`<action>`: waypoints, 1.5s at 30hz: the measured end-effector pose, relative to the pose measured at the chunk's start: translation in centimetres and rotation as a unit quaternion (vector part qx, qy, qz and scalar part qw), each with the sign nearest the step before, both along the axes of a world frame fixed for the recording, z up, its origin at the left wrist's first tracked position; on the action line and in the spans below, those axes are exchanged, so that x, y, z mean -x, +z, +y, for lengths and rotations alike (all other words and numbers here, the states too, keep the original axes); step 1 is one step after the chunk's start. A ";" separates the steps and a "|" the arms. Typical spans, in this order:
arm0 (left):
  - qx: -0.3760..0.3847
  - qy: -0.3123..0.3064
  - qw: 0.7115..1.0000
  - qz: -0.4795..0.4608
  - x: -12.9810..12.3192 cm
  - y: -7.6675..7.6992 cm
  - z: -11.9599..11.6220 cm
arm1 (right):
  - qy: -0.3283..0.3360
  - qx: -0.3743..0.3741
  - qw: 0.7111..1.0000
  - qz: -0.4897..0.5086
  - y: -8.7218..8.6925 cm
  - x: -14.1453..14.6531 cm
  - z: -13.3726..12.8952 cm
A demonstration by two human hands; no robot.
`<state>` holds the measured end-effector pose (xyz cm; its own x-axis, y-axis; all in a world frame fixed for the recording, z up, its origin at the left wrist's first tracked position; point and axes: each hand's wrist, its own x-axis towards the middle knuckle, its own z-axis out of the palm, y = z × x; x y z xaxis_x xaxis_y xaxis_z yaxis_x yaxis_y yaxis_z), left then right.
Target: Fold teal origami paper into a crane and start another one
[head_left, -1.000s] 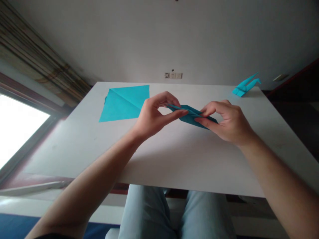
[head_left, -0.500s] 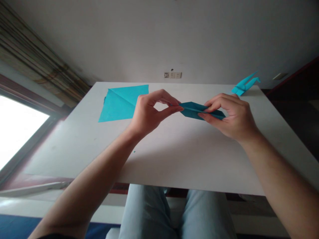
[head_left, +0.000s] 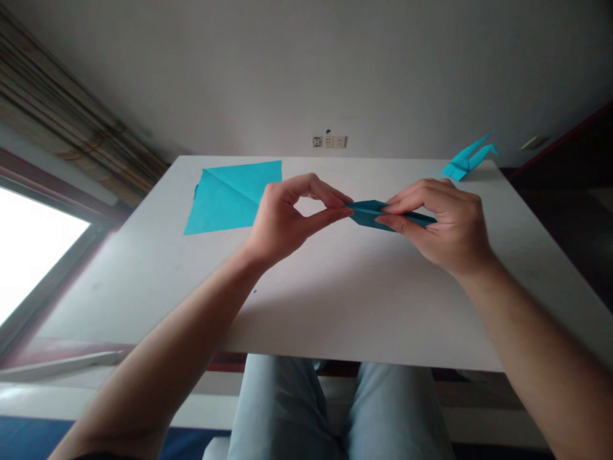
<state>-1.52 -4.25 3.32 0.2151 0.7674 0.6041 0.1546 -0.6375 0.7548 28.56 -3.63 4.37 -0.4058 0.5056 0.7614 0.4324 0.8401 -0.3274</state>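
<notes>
Blue folded paper (head_left: 368, 216) is being held above the white worktop (head_left: 306, 319), its L end being pinched in the L hand's (head_left: 292, 214) grip, its R part being clamped btwn thumb & fingers of the R hand (head_left: 443, 220). Flat creased sheet (head_left: 230, 197) is lying L of it, folded bird (head_left: 467, 160) being seen near the far R corner.

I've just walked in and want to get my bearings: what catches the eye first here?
First, the folded blue paper pinched between the left hand and the right hand, above the white table. Then the bright blue paper bird at the table's far right corner, and the creased blue sheet lying at the far left.
</notes>
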 end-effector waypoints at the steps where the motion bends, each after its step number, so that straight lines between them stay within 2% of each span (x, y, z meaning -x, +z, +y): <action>1: 0.003 -0.009 1.000 -0.013 -0.1 0.0 0.0 | 0.003 -0.002 1.000 0.009 -0.1 0.0 0.0; 4: 0.020 -0.022 0.999 -0.040 -0.6 -0.1 -0.1 | -0.002 0.009 1.000 0.025 -0.3 0.3 -0.1; 10: 0.036 0.005 0.998 -0.050 -0.6 -0.4 0.3 | 0.003 0.009 0.998 0.056 -0.4 0.8 -0.4; 14: 0.035 0.006 0.999 0.017 -0.4 -0.6 0.2 | -0.020 0.012 0.998 0.051 -0.3 1.2 -1.3; 19: 0.049 -0.002 0.996 0.069 -0.8 -0.5 -0.4 | -0.028 0.059 0.997 0.051 -0.1 2.0 -2.4; 23: 0.089 -0.017 0.995 0.039 -1.2 -0.3 -0.7 | -0.029 0.081 0.994 0.060 -0.4 2.3 -2.5; 28: 0.125 -0.045 0.991 -0.016 -1.4 -0.6 -0.5 | -0.042 0.071 0.995 0.061 -0.9 2.2 -2.3; 36: 0.202 -0.096 0.971 -0.078 -1.7 -0.8 -0.3 | -0.020 0.082 0.995 0.055 -0.7 2.1 -2.2; 40: 0.212 -0.104 0.968 -0.087 -1.8 -0.8 -0.2 | -0.002 0.086 0.993 0.077 -0.8 2.1 -2.1; 45: 0.200 -0.085 0.972 -0.090 -1.7 -1.2 0.1 | -0.024 0.090 0.994 0.052 -1.0 2.0 -2.0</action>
